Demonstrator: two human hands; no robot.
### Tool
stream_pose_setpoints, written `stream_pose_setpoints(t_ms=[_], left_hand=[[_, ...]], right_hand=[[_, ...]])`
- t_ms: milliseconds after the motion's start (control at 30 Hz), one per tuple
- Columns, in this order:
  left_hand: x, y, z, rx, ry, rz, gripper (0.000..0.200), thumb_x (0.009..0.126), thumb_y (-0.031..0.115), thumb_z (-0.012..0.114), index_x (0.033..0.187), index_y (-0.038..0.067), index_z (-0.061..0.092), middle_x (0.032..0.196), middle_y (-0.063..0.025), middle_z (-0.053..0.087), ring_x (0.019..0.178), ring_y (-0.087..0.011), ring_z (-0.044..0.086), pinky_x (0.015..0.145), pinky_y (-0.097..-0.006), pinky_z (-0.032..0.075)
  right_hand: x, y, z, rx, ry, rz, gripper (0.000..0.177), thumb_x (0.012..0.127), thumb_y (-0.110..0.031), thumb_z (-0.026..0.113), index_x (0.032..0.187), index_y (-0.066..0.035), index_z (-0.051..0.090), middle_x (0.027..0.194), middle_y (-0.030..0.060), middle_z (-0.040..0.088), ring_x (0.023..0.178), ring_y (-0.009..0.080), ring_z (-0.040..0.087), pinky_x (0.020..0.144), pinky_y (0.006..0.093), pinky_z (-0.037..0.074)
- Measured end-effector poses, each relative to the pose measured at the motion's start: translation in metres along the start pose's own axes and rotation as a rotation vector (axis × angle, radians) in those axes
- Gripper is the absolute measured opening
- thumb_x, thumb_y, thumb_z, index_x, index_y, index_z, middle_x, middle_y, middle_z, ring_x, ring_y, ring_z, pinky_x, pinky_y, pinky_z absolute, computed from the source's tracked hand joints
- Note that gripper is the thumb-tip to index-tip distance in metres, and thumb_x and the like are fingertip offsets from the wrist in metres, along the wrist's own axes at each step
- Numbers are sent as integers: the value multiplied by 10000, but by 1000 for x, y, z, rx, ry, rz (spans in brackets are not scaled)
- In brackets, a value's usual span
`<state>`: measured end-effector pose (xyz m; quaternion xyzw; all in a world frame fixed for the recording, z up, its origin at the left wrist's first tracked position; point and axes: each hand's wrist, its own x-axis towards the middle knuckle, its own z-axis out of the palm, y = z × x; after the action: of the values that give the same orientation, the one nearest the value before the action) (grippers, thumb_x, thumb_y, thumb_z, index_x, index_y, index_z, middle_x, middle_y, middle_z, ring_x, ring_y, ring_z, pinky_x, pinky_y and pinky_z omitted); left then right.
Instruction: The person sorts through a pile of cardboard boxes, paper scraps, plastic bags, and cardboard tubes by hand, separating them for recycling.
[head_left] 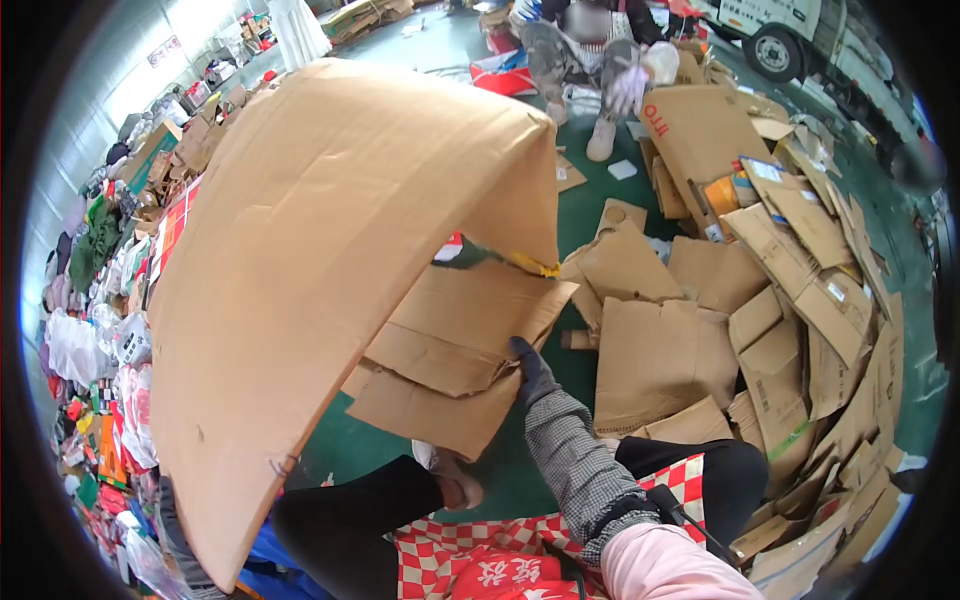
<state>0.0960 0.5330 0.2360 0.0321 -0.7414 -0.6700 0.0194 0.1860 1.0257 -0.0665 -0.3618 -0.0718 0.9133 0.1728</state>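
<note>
My right hand (535, 370), in a dark glove, grips the right edge of a folded piece of cardboard (450, 330) in front of my legs. Its thumb lies on the upper face, and the other fingers are mostly hidden. A large, curved cardboard sheet (320, 200) stands up across the left and middle of the view, above and beside the smaller piece. A strip of yellow tape (535, 265) clings near its lower right corner. My left hand does not show; the big sheet covers that side.
Flattened cardboard (650, 350) is heaped on the green floor to my right. Bags and cloth (90, 340) are piled along the left. Ahead sits another person with a gloved hand (627, 92). A truck wheel (775, 52) is at the back right.
</note>
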Motion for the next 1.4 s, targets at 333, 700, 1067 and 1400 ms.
stream_pose_setpoints(t_ms=[333, 700, 1067, 1400], left_hand=[[2, 32, -40, 20, -33, 104, 432, 863, 317, 485, 1131, -22, 477, 1063, -90, 559, 916, -170, 554, 806, -277, 450], [56, -130, 143, 46, -164, -82, 389, 819, 372, 555, 849, -14, 588, 790, -58, 589, 638, -119, 517, 573, -279, 449], [16, -326, 136, -473, 53, -174, 150, 769, -32, 596, 702, 55, 494, 668, -10, 520, 538, -74, 483, 491, -185, 412], [-95, -282, 193, -343, 150, -269, 134, 771, 75, 642, 798, 17, 525, 648, 30, 505, 528, -62, 457, 503, -188, 395]], right_hand=[[40, -140, 105, 326, -662, -431, 423, 759, -193, 594, 1144, -75, 467, 1092, 112, 542, 978, 299, 526, 868, 437, 429], [6, -395, 57, -351, 314, -679, 512, 692, -305, 641, 1091, -32, 474, 1008, 167, 552, 849, 301, 550, 753, 437, 456], [-392, -362, -2, -559, 219, -1233, 413, 676, -129, 709, 1016, 17, 526, 932, 92, 579, 803, 204, 572, 713, 294, 485], [-542, -305, 28, -807, 387, -1667, 395, 759, -135, 638, 1092, 30, 504, 1076, 89, 537, 959, 172, 525, 822, 284, 421]])
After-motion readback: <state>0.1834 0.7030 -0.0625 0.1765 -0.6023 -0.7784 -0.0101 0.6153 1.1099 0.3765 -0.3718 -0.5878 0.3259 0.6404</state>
